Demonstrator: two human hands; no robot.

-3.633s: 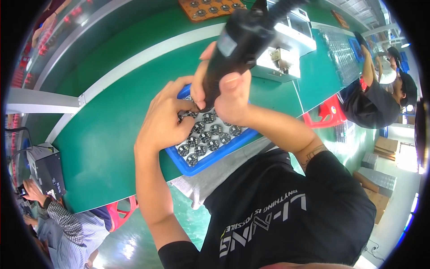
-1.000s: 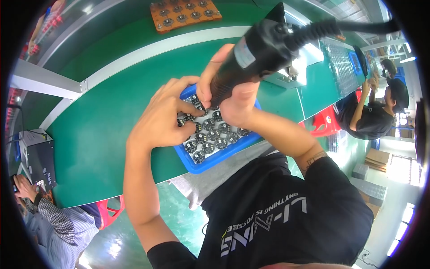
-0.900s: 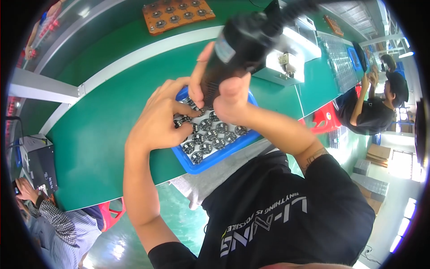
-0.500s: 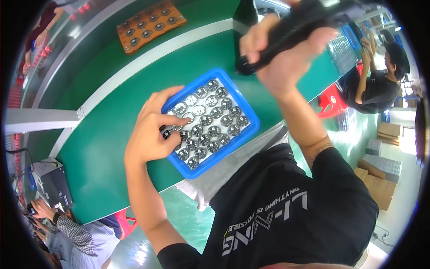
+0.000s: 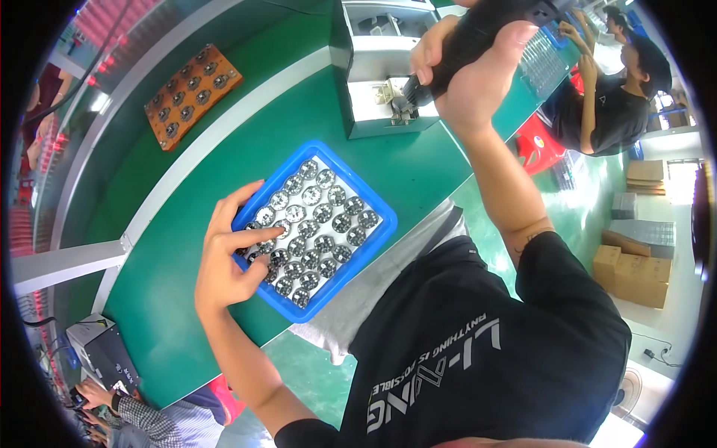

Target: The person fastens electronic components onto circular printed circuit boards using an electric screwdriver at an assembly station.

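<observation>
A blue plastic tray (image 5: 387,231) stands on the green table, holding rows of small round metallic discs (image 5: 323,213) on a white liner. Over its left rim reaches my left hand (image 5: 230,250), fingers apart; the index fingertip and thumb rest among the discs, and no lifted piece shows. My right hand (image 5: 470,86) is wrapped around a black electric screwdriver (image 5: 472,39), held slantwise at the upper right. The tool's lower end is at a small metal mechanism (image 5: 405,110) in the opening of a grey box-shaped machine (image 5: 373,75). The exact tip contact is too small to tell.
An orange fixture plate (image 5: 193,97) with several round parts lies beyond the pale curved rail (image 5: 231,123). A dark box-shaped device (image 5: 104,351) stands at the table's left end. Co-workers sit at the right (image 5: 597,104) and lower left (image 5: 149,418), beside red stools.
The screwdriver, blurred before, is now steadier, its end at the grey machine, which shows more fully. The view has shifted, placing the tray lower and further left. My left hand stays on the tray.
</observation>
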